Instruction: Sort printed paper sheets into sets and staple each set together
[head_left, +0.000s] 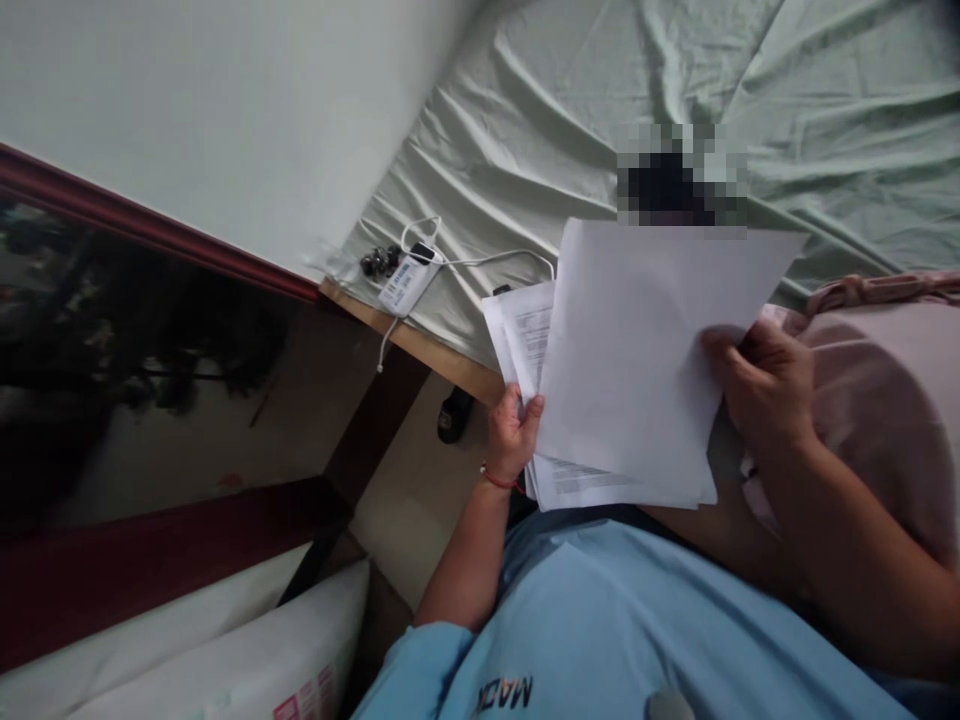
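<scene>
Both hands grasping paper sheets [622, 360], left hand [512, 435], right hand [761, 385], printed text unreadable, shirt [600, 620] lettering "MAC"

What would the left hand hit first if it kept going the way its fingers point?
The left hand points up the stack of papers it grips; beyond lies the green bedsheet, probably first, though depth is unclear.

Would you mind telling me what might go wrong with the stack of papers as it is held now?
The left hand pinches only the lower left edge of the stack of papers, and the sheets are already fanned out, so some might slip toward the floor. The right hand curls the blank top sheet's edge, so it may crease.
</scene>
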